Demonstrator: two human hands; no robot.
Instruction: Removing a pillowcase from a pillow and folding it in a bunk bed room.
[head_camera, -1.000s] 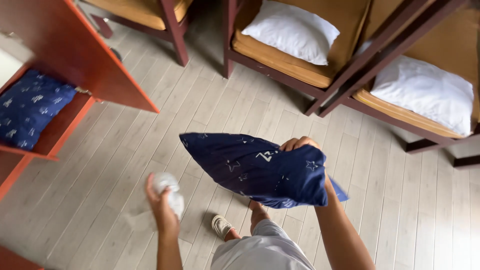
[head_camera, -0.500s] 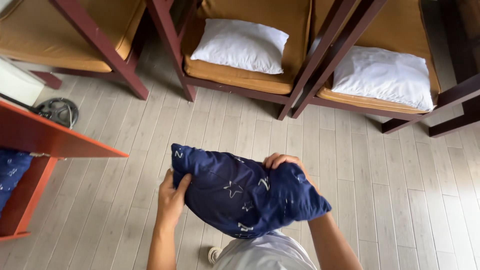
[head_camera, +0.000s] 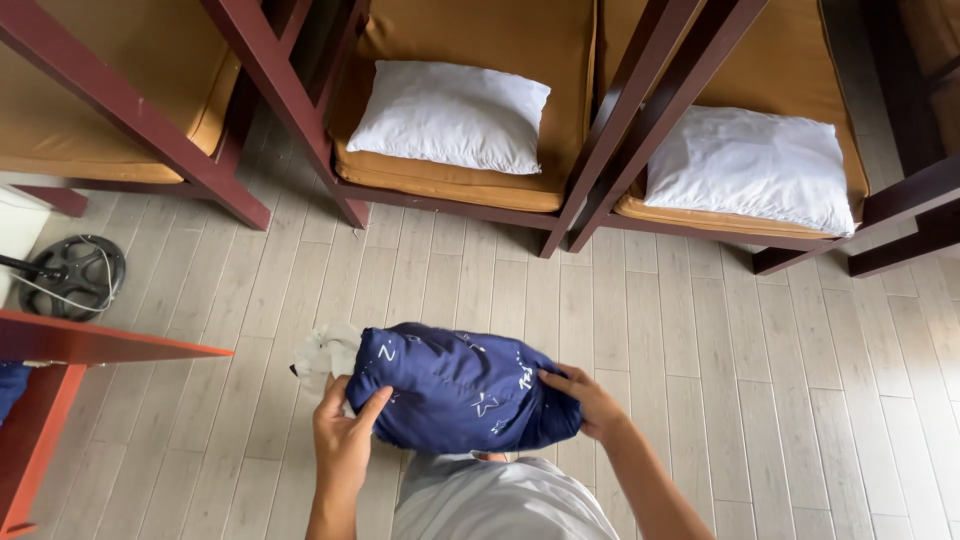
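Standing ahead: three bunk beds (head_camera: 470, 190), two white pillows (head_camera: 450, 115). One navy star-print pillow (head_camera: 460, 390) held low over floor; left hand (head_camera: 342, 440) and right hand (head_camera: 590, 400) each gripping an end, white stuffing (head_camera: 325, 355) poking out left.

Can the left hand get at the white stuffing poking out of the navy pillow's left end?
Probably yes. The left hand already grips the navy pillow at that end, and the white stuffing sits just above its fingers with nothing between; the right hand holds the far end.
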